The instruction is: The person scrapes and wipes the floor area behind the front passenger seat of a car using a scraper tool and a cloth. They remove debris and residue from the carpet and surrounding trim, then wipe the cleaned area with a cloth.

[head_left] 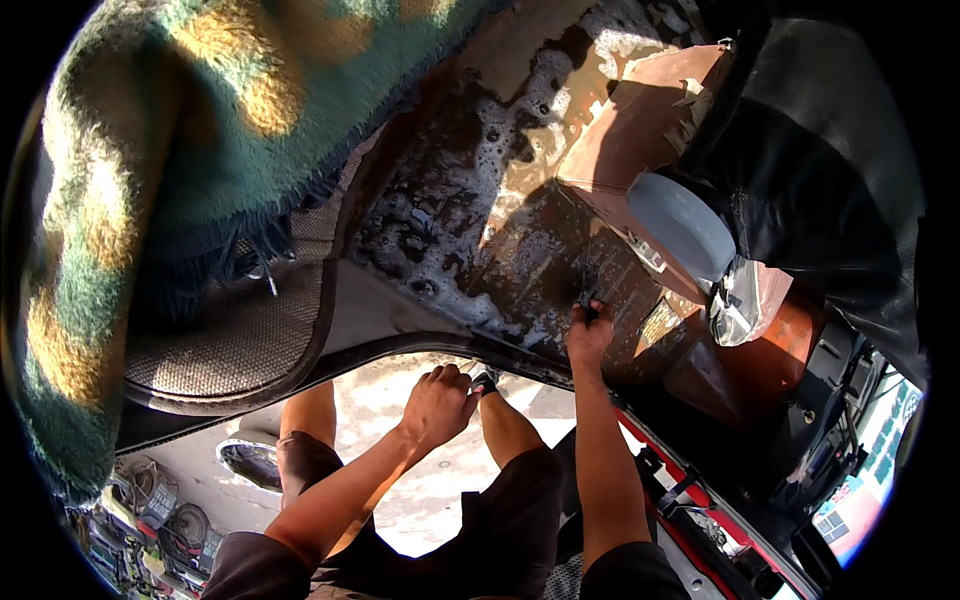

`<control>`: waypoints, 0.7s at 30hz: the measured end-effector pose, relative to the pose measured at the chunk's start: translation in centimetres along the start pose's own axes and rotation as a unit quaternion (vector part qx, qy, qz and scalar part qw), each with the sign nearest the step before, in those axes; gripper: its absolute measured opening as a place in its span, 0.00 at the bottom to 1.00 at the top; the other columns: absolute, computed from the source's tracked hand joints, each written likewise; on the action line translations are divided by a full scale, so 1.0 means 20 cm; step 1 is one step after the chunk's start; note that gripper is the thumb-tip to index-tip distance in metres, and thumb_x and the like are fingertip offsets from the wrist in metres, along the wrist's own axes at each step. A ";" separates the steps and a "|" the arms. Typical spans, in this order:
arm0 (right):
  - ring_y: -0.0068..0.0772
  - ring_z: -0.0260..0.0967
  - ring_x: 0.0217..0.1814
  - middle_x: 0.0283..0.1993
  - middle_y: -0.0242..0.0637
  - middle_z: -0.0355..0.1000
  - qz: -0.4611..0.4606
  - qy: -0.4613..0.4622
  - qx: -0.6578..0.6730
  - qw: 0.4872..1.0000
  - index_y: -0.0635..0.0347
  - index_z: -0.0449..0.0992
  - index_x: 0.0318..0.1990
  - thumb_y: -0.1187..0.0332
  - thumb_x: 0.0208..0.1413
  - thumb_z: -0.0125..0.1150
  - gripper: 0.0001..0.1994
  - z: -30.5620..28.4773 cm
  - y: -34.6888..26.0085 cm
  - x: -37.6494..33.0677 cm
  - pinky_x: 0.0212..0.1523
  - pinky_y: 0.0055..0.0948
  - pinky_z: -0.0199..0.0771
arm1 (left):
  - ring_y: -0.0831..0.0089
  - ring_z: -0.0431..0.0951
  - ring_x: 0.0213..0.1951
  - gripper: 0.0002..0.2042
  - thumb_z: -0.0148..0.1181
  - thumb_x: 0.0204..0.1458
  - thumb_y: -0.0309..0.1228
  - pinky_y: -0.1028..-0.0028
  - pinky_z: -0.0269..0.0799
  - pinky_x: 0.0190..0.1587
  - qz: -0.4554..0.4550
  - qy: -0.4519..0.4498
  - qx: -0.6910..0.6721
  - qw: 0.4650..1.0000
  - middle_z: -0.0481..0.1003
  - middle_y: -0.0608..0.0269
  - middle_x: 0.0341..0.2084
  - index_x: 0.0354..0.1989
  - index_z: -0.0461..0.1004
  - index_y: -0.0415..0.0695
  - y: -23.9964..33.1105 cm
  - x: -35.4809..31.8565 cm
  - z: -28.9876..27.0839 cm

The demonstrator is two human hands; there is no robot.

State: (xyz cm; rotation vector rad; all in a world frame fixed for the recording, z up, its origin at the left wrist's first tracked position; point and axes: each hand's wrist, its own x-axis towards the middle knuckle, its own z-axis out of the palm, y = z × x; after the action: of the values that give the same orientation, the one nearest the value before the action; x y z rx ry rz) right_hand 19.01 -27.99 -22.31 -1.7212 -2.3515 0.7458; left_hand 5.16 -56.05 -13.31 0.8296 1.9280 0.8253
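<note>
My right hand [588,338] reaches down to the wet, brown vehicle floor [545,260]. Its fingers are closed round a small dark thing, mostly hidden, whose kind I cannot make out. White suds [500,140] and murky water spread over the floor beyond that hand. Above the door sill [440,345], my left hand [438,408] is curled up with its knuckles upward. Whatever it may hold is hidden under the fingers.
A woven-fabric seat [220,340] under a green and yellow fleecy blanket [250,110] fills the left. At right are a torn brown box-like housing [640,130], a grey rounded panel [685,225] and a black cover [830,160]. A white-rimmed round container [250,460] stands on the ground outside.
</note>
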 end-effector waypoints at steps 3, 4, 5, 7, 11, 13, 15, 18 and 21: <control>0.50 0.78 0.41 0.38 0.48 0.79 0.044 -0.130 -0.101 0.985 0.64 0.78 0.37 0.69 0.41 0.76 0.16 -0.05 0.14 -0.21 0.45 0.39 0.76 | 0.50 0.78 0.40 0.10 0.62 0.53 0.33 0.58 0.74 0.48 -0.009 -0.001 0.001 1.000 0.76 0.47 0.34 0.34 0.78 0.37 -0.01 0.00 0.00; 0.49 0.79 0.41 0.37 0.48 0.79 0.039 -0.162 -0.086 0.982 0.63 0.79 0.36 0.69 0.40 0.77 0.15 0.00 0.15 -0.25 0.46 0.38 0.77 | 0.50 0.77 0.40 0.10 0.62 0.53 0.33 0.58 0.74 0.48 -0.006 -0.005 0.000 1.000 0.76 0.47 0.34 0.34 0.78 0.37 0.00 0.00 -0.01; 0.48 0.79 0.42 0.37 0.48 0.80 0.033 -0.192 -0.068 0.978 0.63 0.80 0.34 0.68 0.39 0.77 0.15 0.07 0.15 -0.31 0.47 0.37 0.77 | 0.50 0.77 0.40 0.10 0.62 0.53 0.33 0.58 0.74 0.48 -0.003 -0.009 0.001 1.000 0.76 0.47 0.34 0.34 0.78 0.37 0.00 0.02 -0.01; 0.53 0.79 0.41 0.34 0.50 0.80 -0.005 -0.246 -0.047 0.968 0.61 0.82 0.35 0.70 0.42 0.71 0.10 0.27 -0.11 -0.37 0.45 0.40 0.78 | 0.50 0.77 0.40 0.10 0.62 0.53 0.33 0.58 0.74 0.48 -0.005 -0.010 -0.002 1.000 0.76 0.47 0.34 0.34 0.78 0.37 0.00 0.03 -0.01; 0.54 0.79 0.36 0.30 0.50 0.79 0.019 -0.220 0.014 0.975 0.61 0.83 0.34 0.68 0.44 0.70 0.09 0.49 -0.75 -0.27 0.38 0.38 0.77 | 0.49 0.77 0.40 0.10 0.63 0.53 0.32 0.58 0.74 0.48 -0.019 0.007 -0.008 1.000 0.76 0.47 0.34 0.34 0.77 0.37 -0.02 0.03 -0.03; 0.47 0.80 0.33 0.29 0.47 0.80 0.174 -0.230 0.214 0.933 0.63 0.83 0.33 0.69 0.46 0.72 0.09 0.56 -0.76 -0.14 0.35 0.37 0.76 | 0.49 0.77 0.40 0.10 0.63 0.53 0.32 0.58 0.74 0.48 -0.013 0.006 -0.013 1.000 0.76 0.47 0.34 0.34 0.78 0.37 0.00 0.03 -0.05; 0.38 0.79 0.32 0.28 0.43 0.79 -0.008 -0.136 0.202 0.970 0.66 0.81 0.34 0.71 0.47 0.73 0.09 0.62 -0.68 0.06 0.35 0.37 0.75 | 0.49 0.77 0.40 0.10 0.62 0.53 0.32 0.59 0.74 0.49 -0.006 0.012 -0.013 1.000 0.76 0.47 0.34 0.35 0.78 0.37 0.01 0.07 -0.05; 0.36 0.77 0.31 0.30 0.43 0.79 -0.069 -0.068 0.176 0.980 0.66 0.79 0.37 0.69 0.48 0.71 0.12 0.51 -0.86 0.24 0.35 0.36 0.75 | 0.50 0.77 0.40 0.10 0.62 0.53 0.33 0.59 0.73 0.49 -0.013 0.008 -0.015 1.000 0.77 0.48 0.34 0.35 0.78 0.37 0.01 0.04 -0.03; 0.42 0.76 0.32 0.32 0.47 0.78 -0.046 -0.088 0.170 0.980 0.65 0.77 0.38 0.69 0.46 0.69 0.12 0.47 -0.81 0.26 0.37 0.37 0.75 | 0.50 0.78 0.41 0.10 0.62 0.53 0.33 0.59 0.73 0.49 -0.011 0.000 -0.011 1.000 0.77 0.48 0.34 0.36 0.78 0.37 0.01 0.05 -0.03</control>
State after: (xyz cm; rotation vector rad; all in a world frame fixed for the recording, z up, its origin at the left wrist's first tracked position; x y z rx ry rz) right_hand -0.34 -29.84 -23.87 -1.4455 -2.2248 1.2435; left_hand 4.28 -55.22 -13.29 0.7951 1.9216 0.8315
